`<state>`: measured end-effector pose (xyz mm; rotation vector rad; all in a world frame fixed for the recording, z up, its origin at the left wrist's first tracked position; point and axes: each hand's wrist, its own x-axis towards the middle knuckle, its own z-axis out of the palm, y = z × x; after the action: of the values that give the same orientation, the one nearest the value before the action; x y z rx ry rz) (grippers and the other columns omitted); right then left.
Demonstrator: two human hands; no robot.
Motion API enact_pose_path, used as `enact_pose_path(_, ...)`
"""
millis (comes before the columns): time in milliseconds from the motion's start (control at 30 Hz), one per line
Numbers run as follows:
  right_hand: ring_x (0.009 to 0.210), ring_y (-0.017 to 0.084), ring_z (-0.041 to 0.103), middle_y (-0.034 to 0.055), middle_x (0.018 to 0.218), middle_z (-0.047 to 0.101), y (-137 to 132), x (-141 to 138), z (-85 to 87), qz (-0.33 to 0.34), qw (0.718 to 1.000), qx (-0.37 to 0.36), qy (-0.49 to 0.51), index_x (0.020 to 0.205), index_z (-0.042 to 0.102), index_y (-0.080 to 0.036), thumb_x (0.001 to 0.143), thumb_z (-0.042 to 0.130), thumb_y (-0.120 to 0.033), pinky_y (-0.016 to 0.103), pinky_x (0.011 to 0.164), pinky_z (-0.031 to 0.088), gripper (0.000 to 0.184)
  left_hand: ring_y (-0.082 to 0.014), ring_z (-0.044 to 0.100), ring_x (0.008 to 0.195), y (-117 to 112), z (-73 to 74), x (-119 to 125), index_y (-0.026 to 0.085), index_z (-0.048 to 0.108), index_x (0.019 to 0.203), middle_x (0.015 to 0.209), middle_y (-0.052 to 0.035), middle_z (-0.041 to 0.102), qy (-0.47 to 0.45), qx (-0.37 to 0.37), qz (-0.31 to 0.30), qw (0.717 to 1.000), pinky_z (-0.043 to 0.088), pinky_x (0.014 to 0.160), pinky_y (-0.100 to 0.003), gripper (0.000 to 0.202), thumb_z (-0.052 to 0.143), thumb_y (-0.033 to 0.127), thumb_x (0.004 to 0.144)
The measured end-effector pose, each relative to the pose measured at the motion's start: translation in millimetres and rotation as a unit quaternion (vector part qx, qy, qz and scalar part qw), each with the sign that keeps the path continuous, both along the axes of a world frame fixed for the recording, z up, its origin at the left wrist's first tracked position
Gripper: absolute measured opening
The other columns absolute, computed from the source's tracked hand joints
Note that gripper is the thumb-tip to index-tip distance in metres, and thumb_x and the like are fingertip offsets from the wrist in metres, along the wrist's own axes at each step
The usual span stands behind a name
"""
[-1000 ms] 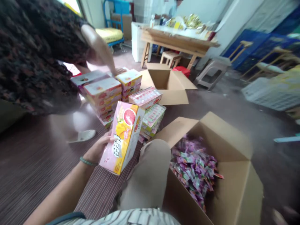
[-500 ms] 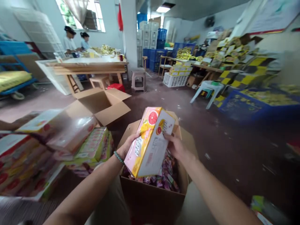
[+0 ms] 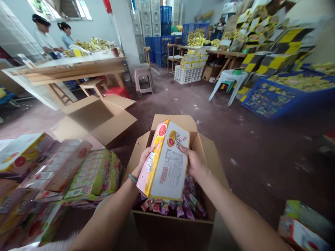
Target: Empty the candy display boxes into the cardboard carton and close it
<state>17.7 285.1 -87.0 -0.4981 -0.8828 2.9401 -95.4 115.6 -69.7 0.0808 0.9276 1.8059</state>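
Between my two hands I hold a printed carton (image 3: 167, 164) with grapefruit pictures, white on its broad face and yellow and pink along its side. My left hand (image 3: 145, 161) grips its pink side, a beaded bracelet on the wrist. My right hand (image 3: 194, 163) is closed round the opposite edge, thumb on the white face. The carton is tilted over an open cardboard box (image 3: 172, 218). Inside that box lie many small purple and pink wrapped packets (image 3: 192, 205); the carton hides part of them.
To the left, packed fruit cartons (image 3: 89, 174) are piled beside another open cardboard box (image 3: 99, 115). Two people stand at a wooden table (image 3: 78, 71) behind. A grey stool (image 3: 143, 80), a white stool (image 3: 227, 83) and a blue crate (image 3: 285, 92) stand further off. More packs (image 3: 300, 223) lie lower right.
The view has swung right and downward. The carton has turned so that its white printed face shows more fully. Both hands keep their hold on it above the box.
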Motion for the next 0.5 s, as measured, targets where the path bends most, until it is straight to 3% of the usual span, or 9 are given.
enact_pose_path(200,0.102,0.036,0.076,0.0112,0.095,0.081,0.0,3.7,5.3,-0.009,0.999,0.034,-0.039,0.095,0.073,-0.016,0.053,0.098,-0.032,0.047,0.091,0.063,0.050,-0.0267,0.078,0.071,-6.0,5.0,2.0,0.007,0.073,0.122,0.084,-0.0100,0.082,-0.010,-0.008,0.024,1.000,0.060,0.065,-0.030,0.051,0.072,0.034,0.078)
enact_pose_path(367,0.081,0.031,0.077,0.0094,0.087,0.081,4.0,15.8,-0.7,-0.044,0.988,0.130,-0.074,0.087,0.077,-0.016,0.047,0.101,-0.032,0.038,0.070,0.064,0.050,-0.0266,0.078,0.068,-15.2,13.6,3.1,0.002,0.063,0.136,0.089,-0.0161,0.082,-0.033,-0.099,-0.019,0.994,0.060,0.062,-0.030,0.058,0.067,0.029,0.085)
enact_pose_path(500,0.077,0.030,0.076,0.0111,0.088,0.081,10.2,20.3,-7.2,-0.075,0.980,0.163,-0.084,0.086,0.076,-0.015,0.042,0.102,-0.032,0.038,0.069,0.063,0.053,-0.0258,0.078,0.068,-14.2,22.9,13.8,0.006,0.056,0.145,0.093,-0.0157,0.082,0.049,-0.111,-0.002,0.993,0.062,0.068,-0.031,0.062,0.069,0.026,0.087)
